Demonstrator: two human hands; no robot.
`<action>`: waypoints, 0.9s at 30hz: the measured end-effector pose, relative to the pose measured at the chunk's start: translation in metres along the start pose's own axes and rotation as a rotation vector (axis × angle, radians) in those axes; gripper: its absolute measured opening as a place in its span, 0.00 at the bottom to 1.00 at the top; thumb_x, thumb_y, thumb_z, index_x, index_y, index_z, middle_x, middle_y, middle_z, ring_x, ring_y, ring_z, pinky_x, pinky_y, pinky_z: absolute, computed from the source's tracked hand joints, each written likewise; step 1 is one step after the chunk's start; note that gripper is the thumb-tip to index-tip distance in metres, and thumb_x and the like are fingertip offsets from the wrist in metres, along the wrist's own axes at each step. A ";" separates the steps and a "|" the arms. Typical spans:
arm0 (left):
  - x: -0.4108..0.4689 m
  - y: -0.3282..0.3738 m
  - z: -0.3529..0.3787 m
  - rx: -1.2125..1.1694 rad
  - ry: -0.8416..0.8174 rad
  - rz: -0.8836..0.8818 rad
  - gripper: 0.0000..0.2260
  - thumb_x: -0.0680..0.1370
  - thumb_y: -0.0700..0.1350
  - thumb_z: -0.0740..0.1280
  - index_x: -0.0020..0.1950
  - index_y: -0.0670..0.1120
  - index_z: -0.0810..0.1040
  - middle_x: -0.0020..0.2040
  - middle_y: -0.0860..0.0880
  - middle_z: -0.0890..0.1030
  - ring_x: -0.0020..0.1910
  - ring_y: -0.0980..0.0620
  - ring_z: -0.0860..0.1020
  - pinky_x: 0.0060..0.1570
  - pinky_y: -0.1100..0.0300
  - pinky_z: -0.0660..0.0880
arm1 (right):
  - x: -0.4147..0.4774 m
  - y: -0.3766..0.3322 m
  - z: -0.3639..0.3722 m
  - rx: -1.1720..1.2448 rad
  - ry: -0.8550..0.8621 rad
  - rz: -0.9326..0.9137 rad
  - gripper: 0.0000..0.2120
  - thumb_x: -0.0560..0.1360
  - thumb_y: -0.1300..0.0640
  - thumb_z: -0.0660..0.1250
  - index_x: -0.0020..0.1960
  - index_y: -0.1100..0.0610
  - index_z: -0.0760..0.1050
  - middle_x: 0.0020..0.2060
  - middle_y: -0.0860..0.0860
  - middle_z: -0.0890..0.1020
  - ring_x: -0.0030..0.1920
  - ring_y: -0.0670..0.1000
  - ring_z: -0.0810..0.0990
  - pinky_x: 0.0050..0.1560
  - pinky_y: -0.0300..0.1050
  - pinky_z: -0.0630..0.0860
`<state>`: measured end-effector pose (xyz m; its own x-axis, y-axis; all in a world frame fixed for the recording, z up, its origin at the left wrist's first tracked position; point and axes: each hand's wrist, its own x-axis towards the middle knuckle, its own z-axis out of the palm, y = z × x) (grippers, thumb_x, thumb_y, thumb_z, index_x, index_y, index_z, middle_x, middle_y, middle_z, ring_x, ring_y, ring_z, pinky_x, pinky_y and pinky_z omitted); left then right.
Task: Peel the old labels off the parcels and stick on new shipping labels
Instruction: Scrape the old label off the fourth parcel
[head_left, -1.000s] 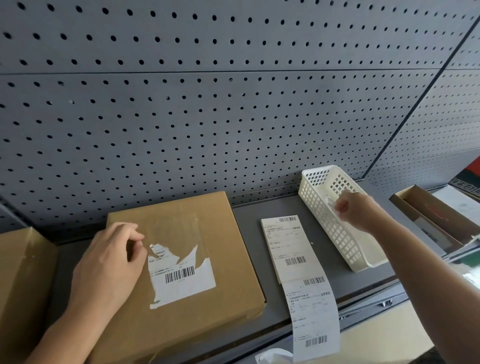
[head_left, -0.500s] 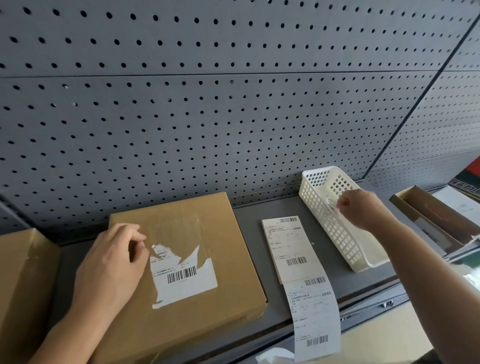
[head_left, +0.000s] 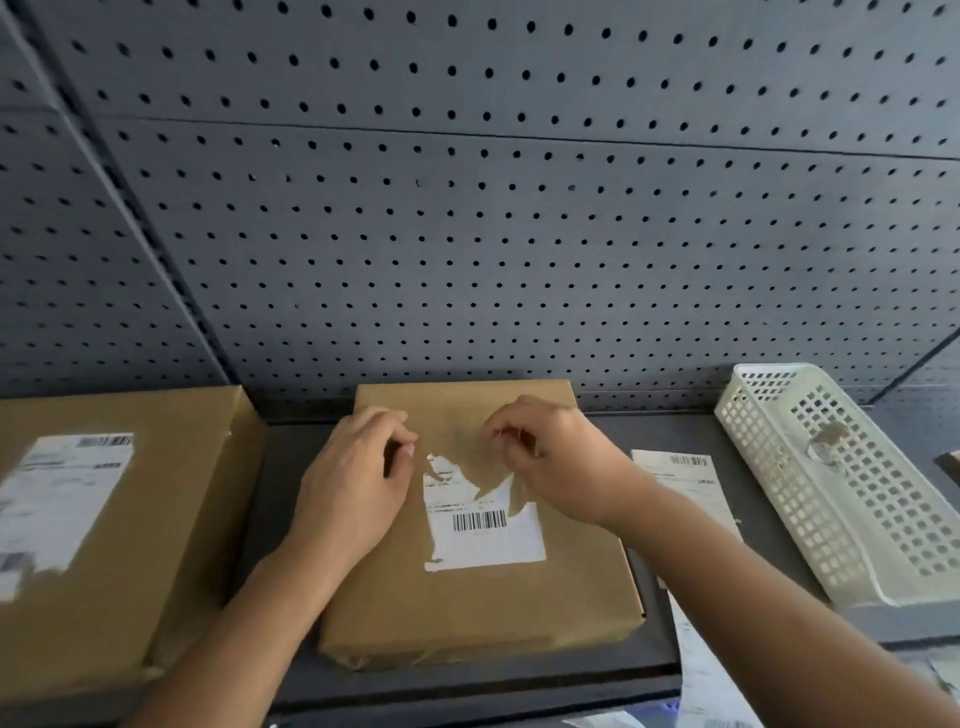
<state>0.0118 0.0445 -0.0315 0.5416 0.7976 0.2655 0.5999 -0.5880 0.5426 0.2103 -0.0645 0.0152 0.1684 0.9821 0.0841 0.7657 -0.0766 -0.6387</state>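
Observation:
A flat brown parcel (head_left: 467, 603) lies in the middle of the grey shelf. Its old white label (head_left: 485, 543) is torn, with only the lower part and the barcode left. My left hand (head_left: 358, 478) rests curled on the parcel, its fingertips at the label's torn upper left edge. My right hand (head_left: 556, 462) hovers over the parcel's upper right, thumb and forefinger pinched together just above the torn label; I see nothing between them. A strip of new shipping labels (head_left: 685, 473) lies to the right of the parcel, and its lower end (head_left: 701, 680) hangs over the shelf edge.
A second brown parcel (head_left: 156, 519) with a white label (head_left: 57, 504) sits at the left. A white perforated basket (head_left: 852, 499) holding a label scrap (head_left: 826, 441) stands at the right. A grey pegboard wall (head_left: 519, 234) rises behind the shelf (head_left: 649, 670).
My right hand left the white basket and came back to the parcel, above the torn label. My view swung left, bringing the second parcel in. My left hand stayed on the parcel.

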 end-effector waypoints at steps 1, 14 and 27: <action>-0.001 -0.001 0.000 -0.011 0.003 0.005 0.01 0.79 0.45 0.66 0.49 0.52 0.77 0.60 0.60 0.76 0.61 0.59 0.72 0.50 0.59 0.72 | 0.006 -0.005 0.010 -0.002 -0.031 -0.020 0.11 0.78 0.63 0.62 0.52 0.53 0.82 0.46 0.43 0.78 0.39 0.41 0.78 0.43 0.38 0.76; -0.002 -0.003 0.001 -0.020 0.031 0.010 0.01 0.79 0.45 0.65 0.49 0.50 0.76 0.56 0.58 0.76 0.56 0.58 0.72 0.46 0.60 0.72 | 0.033 -0.011 0.052 -0.216 -0.044 -0.068 0.10 0.78 0.56 0.59 0.46 0.45 0.77 0.46 0.39 0.78 0.45 0.44 0.76 0.45 0.47 0.76; -0.002 -0.003 0.001 -0.017 0.046 0.026 0.01 0.79 0.44 0.66 0.49 0.50 0.76 0.56 0.58 0.77 0.55 0.57 0.73 0.44 0.60 0.72 | 0.027 -0.004 0.049 -0.054 -0.001 -0.084 0.09 0.78 0.57 0.62 0.47 0.46 0.79 0.42 0.39 0.77 0.38 0.44 0.76 0.41 0.42 0.73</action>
<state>0.0096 0.0445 -0.0349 0.5290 0.7877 0.3158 0.5758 -0.6065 0.5483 0.1816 -0.0293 -0.0177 0.1014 0.9856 0.1354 0.8094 -0.0026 -0.5873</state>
